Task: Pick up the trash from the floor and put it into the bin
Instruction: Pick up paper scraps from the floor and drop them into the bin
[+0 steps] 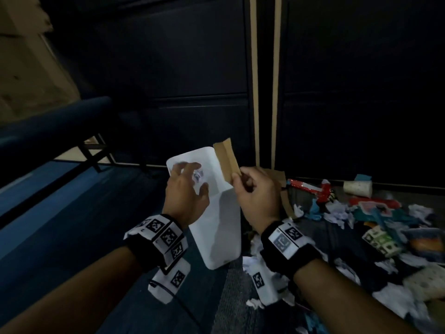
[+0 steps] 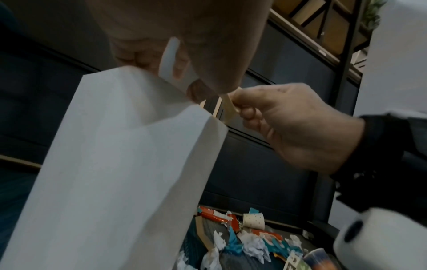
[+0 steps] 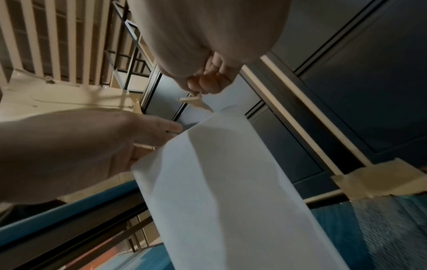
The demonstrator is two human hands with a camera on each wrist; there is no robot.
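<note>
A tall white bin [image 1: 221, 225] stands on the blue carpet in front of me. My right hand [image 1: 237, 180] pinches a folded brown cardboard strip [image 1: 227, 160] by its lower end, upright over the bin's right rim. In the right wrist view the cardboard strip [image 3: 196, 102] hangs from my right hand [image 3: 198, 91] just above the bin [image 3: 231, 182]. My left hand [image 1: 190, 182] hovers over the bin's mouth with fingers spread. A small white printed scrap [image 1: 198, 175] shows blurred under them. Whether they touch it I cannot tell. In the left wrist view the bin [image 2: 115, 164] fills the lower left.
A pile of trash [image 1: 361, 225] covers the floor to the right: crumpled paper, red wrappers, cartons and a paper cup [image 1: 357, 188]. Dark cabinet doors [image 1: 337, 92] rise right behind the bin. A blue bench [image 1: 48, 126] on black legs stands at the left.
</note>
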